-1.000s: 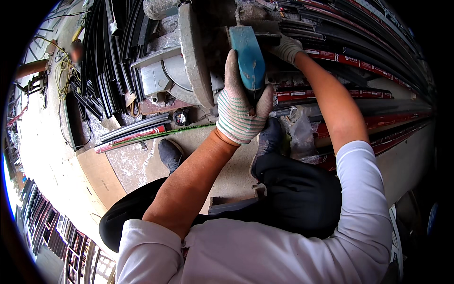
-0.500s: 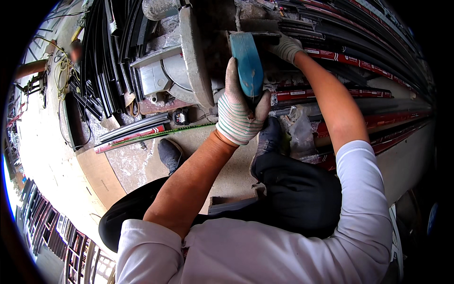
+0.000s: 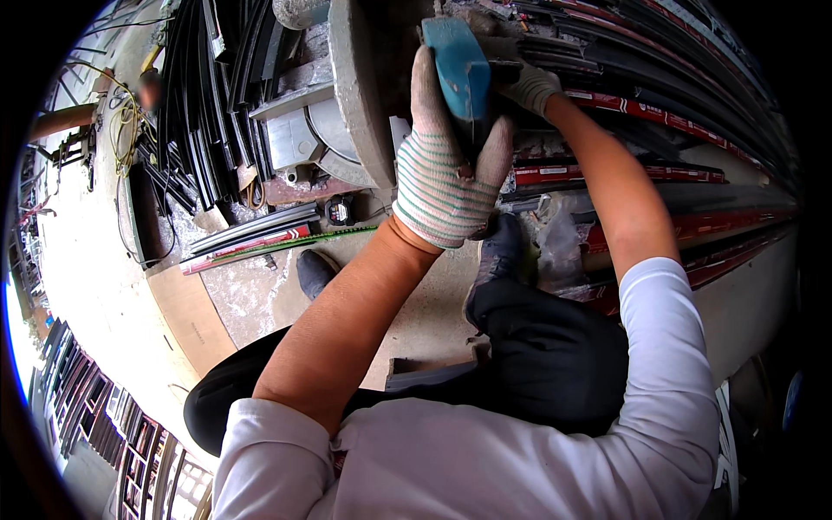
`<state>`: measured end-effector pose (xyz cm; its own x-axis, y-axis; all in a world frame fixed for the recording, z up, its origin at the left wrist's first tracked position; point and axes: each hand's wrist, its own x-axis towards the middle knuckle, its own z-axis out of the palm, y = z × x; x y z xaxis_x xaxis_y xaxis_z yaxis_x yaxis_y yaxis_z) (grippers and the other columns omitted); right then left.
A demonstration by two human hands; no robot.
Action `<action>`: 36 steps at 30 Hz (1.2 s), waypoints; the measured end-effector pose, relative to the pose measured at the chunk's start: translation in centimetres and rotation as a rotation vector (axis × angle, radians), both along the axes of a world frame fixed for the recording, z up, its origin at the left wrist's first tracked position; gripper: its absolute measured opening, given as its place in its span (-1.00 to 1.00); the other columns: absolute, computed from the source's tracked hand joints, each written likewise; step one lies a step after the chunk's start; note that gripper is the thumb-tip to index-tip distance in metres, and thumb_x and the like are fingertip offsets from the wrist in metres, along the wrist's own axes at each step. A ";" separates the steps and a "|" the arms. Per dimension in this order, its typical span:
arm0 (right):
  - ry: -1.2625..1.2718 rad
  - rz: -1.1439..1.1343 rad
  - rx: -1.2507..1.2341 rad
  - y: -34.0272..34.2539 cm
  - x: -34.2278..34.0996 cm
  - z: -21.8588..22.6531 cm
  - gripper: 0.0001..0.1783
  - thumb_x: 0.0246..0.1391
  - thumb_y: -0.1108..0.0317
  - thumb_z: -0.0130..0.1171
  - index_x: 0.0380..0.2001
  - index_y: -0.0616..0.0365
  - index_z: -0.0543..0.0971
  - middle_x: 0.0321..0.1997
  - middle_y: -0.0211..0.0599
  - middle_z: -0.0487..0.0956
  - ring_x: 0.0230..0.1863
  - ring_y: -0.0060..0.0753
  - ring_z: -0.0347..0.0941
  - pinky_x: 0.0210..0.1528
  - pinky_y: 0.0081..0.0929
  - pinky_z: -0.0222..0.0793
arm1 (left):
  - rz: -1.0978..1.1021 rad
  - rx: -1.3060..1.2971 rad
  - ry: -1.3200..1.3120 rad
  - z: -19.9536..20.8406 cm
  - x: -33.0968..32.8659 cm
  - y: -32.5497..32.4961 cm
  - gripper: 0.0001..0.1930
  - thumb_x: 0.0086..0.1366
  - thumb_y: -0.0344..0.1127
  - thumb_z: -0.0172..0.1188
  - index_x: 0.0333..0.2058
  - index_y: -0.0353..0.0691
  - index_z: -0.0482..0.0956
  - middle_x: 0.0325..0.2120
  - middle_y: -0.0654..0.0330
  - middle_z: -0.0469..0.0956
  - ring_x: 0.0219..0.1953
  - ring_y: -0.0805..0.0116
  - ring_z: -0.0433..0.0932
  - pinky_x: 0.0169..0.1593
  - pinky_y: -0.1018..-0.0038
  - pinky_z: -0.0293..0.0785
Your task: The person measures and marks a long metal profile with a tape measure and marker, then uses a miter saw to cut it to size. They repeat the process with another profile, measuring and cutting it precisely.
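My left hand [image 3: 446, 178], in a white glove with thin green stripes, is closed on the blue handle [image 3: 458, 74] of a cut-off saw. One finger stretches up along the handle's left side, and the thumb lies to its right. Left of the hand stands the saw's grey, dusty guard plate [image 3: 360, 95], with the metal saw base [image 3: 303, 134] beside it. My right hand [image 3: 530, 91], gloved too, reaches into the shadow beyond the handle, close to dark profile bars. Its fingers are lost in that shadow, so their grip cannot be made out.
Long black profiles [image 3: 186, 104] lie at the far left. Red-labelled bars [image 3: 624, 173] and more dark lengths fill the right. A tape measure [image 3: 339, 209] sits near thin strips [image 3: 251, 243]. Crumpled clear plastic [image 3: 562, 238] and cardboard [image 3: 191, 316] are on the floor.
The blue handle has moved farther away and up in the picture, with my left hand still around it. My right hand stays at about the same place. The whole view has shifted slightly.
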<state>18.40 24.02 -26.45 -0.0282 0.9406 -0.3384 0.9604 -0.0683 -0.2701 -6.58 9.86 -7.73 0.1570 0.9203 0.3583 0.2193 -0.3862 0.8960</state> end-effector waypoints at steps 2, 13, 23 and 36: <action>-0.041 0.035 0.050 0.5 1.9 -1.8 0.11 -0.06 -0.71 0.09 0.35 -0.13 0.49 0.26 -0.11 0.64 0.32 -0.05 0.53 0.35 -0.21 0.37 | -0.034 0.044 -0.060 1.5 0.8 1.8 -0.06 0.40 -0.44 0.26 0.53 -0.26 -0.24 0.08 0.03 0.44 -0.02 0.37 0.52 0.13 0.42 0.50; -0.005 -0.044 0.088 -0.2 0.9 -0.1 0.05 0.05 -0.58 0.16 0.29 0.12 0.52 0.25 0.01 0.62 0.34 -0.02 0.50 0.38 -0.25 0.34 | 0.265 -0.192 0.295 14.6 2.7 11.6 -0.63 0.38 0.00 0.17 -0.21 -0.22 0.68 -0.52 0.17 0.69 -0.43 0.33 0.72 -0.31 0.38 0.61; -0.094 -0.058 -0.193 -1.4 0.3 3.3 0.17 -0.01 -0.73 0.02 0.24 0.15 0.55 0.23 -0.01 0.63 0.34 -0.05 0.51 0.37 -0.29 0.38 | 0.101 -0.162 0.641 15.7 3.5 16.3 -0.69 0.36 -0.07 0.21 -0.18 -0.21 0.67 -0.48 0.15 0.67 -0.39 0.26 0.70 -0.31 0.35 0.59; -0.047 -0.063 -0.114 -2.8 0.0 3.0 0.07 0.04 -0.64 0.09 0.24 0.13 0.54 0.24 0.05 0.62 0.31 0.04 0.52 0.38 -0.23 0.36 | -0.007 -0.017 0.828 16.4 3.5 17.0 -0.76 0.34 -0.17 0.26 -0.15 -0.19 0.65 -0.43 0.13 0.64 -0.35 0.17 0.67 -0.31 0.31 0.57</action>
<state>18.45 21.20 -23.49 0.0480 0.8955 -0.4424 0.9646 -0.1566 -0.2123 -3.07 26.84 8.70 0.3700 0.9225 0.1103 0.8084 -0.3782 0.4511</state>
